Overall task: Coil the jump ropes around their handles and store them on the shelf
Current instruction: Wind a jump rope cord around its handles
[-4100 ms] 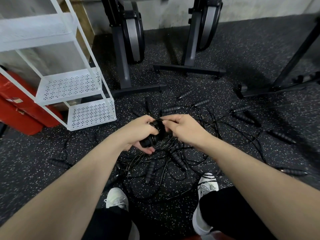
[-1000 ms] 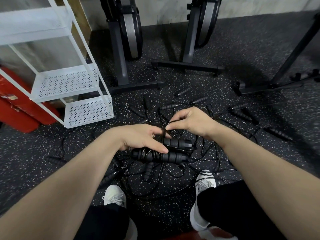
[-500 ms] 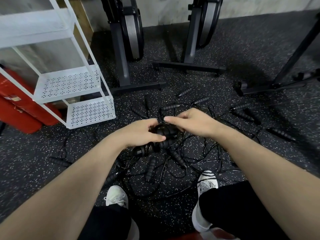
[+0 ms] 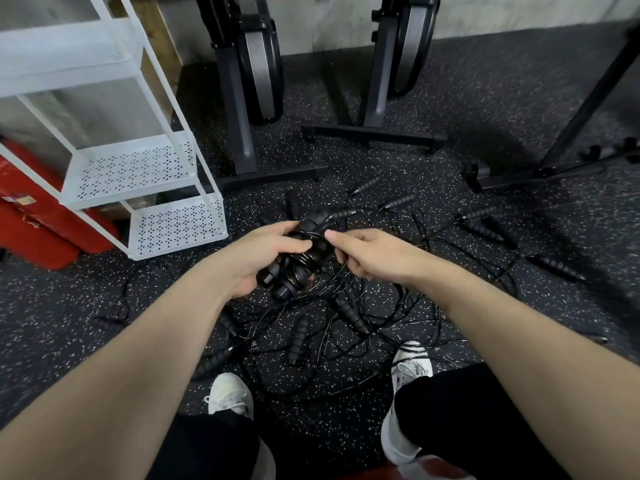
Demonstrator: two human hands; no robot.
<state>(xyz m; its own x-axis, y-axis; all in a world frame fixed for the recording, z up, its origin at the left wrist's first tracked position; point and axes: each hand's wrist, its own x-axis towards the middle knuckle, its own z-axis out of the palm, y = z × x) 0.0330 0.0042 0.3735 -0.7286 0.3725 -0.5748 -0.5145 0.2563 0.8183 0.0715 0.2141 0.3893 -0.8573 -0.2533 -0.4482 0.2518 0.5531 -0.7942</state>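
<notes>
We are coiling one rope [image 4: 311, 261] around its handles [image 4: 277, 287]; each turn should lie tight beside the last one, pulled free of the tangle [image 4: 346, 323] on the floor below our hands. The shelf [image 4: 173, 230] stands to the left of them, with no rope on it. Our left hand [image 4: 256, 258] grips the paired handles; the right hand [image 4: 367, 252], just beside, pinches the thin cord.
</notes>
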